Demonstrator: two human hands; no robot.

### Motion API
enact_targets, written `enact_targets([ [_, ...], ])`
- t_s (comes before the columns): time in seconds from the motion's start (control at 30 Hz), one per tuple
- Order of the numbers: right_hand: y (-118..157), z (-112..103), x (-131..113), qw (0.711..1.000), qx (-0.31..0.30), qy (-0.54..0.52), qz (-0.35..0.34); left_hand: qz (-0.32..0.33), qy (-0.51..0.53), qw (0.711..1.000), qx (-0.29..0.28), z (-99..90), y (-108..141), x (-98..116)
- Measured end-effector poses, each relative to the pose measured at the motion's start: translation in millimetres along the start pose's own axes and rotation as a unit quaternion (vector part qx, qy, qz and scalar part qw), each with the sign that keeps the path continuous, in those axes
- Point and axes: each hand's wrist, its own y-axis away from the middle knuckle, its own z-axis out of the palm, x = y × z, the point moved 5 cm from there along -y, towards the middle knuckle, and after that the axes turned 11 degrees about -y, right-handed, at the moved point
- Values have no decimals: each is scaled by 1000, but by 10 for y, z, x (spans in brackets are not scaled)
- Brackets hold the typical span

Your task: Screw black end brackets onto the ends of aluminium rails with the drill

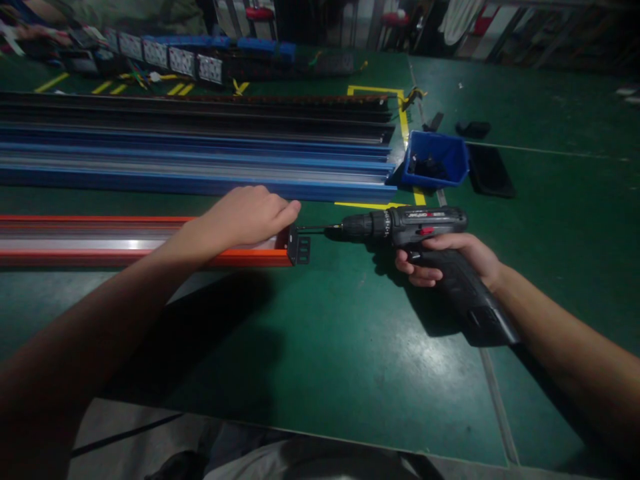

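My right hand [465, 257] is wrapped round the grip of a black cordless drill [425, 223], which lies level and points left. Its long thin bit [317, 229] reaches the black end plate [293, 244] of an orange metal channel [100, 257]; whether a screw sits at the tip is too small to tell. Over the channel's right end, my left hand [250, 217] grips it from above, thumb stretched toward the plate. The undersides of its fingers are hidden. A slotted tab [303, 250] sticks out from the plate to the right.
Behind the orange channel lie long blue channels [250, 177] and black channels [250, 123]. A blue bin [435, 160] with small dark parts stands at their right end, beside a flat black object [490, 171]. Wired modules [170, 59] and a co-worker's sleeve [165, 17] show at the back left.
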Motion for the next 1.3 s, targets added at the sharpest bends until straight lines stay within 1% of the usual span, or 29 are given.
enact_targets([
  [0.13,0,-2,-10,1000,10,11,-4,-20,30,999,14,51,-20,-45],
  [0.27,3,18,-17,1000,18,21,-5,-11,50,999,17,94,-31,-67],
  [0.37,7,26,-14,1000,19,19,-3,-11,62,998,15,84,-27,-66],
  [0.53,6,20,-10,1000,17,21,0,-17,57,998,9,56,-22,-56],
  [0.67,3,21,-11,1000,14,24,-2,-3,35,999,6,75,-29,-51],
  [0.8,6,23,-14,1000,15,25,-4,-3,25,1000,15,95,-32,-61],
  [0.97,1,30,-13,1000,8,22,-3,4,13,1000,10,68,-16,-44],
  [1.1,-3,28,-9,1000,11,21,0,7,18,1000,14,56,-13,-41],
  [1.3,1,16,-11,1000,20,20,-2,-6,35,999,23,74,-24,-58],
])
